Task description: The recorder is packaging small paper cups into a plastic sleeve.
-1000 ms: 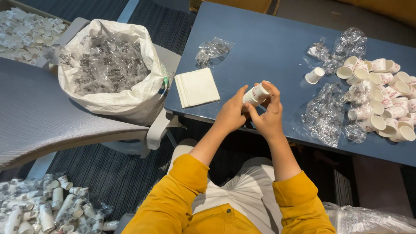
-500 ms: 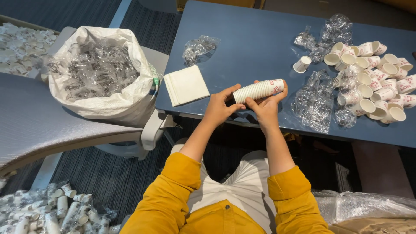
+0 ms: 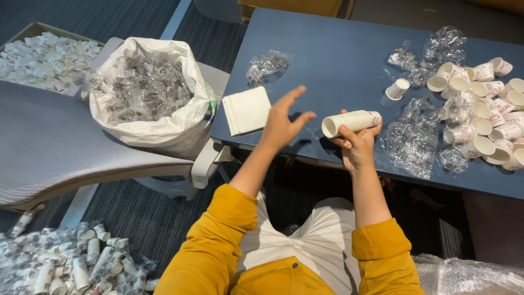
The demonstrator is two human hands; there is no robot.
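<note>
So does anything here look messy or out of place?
Yes. Loose paper cups lie tipped every way among crumpled plastic wrappers on the blue table, and more wrapped cups are strewn on the floor.

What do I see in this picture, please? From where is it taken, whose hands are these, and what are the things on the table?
The picture comes from a camera worn on a person's head, looking down. There is no machine, only two bare hands. The right hand holds a stack of paper cups lying sideways. The left hand is open in the air beside it, holding nothing. On the blue table lie loose paper cups, crumpled clear wrappers and a folded white sheet. A white sack full of wrappers rests on a chair at the left.
</note>
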